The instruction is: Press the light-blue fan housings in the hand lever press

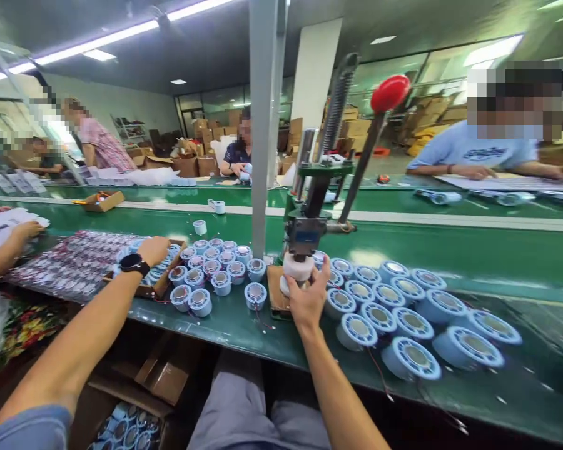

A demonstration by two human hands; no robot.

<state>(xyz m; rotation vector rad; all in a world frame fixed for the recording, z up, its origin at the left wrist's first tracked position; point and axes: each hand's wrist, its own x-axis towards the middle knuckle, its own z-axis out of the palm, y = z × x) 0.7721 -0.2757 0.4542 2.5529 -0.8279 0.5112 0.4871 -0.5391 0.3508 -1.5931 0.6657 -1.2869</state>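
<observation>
My left hand [154, 251], with a black watch at the wrist, reaches over a cardboard tray [162, 289] of light blue rings [172, 261]. Its fingertips are hard to make out among the rings. Under the head of a hand press [307, 234], my right hand [308, 294] has its fingers wrapped round a white round part [298, 269]. That part sits above a small brown board [276, 292]. Light blue round units [221, 282] with silver discs stand between the tray and the press, and several larger-looking ones [359, 328] stand to the right of it.
The press lever has a red knob [390, 94]. A grey post [264, 125] rises behind the bench [225, 331]. Wired parts [75, 262] cover the left side. Co-workers sit or stand at left and across the bench. An open box [126, 431] of blue parts is below.
</observation>
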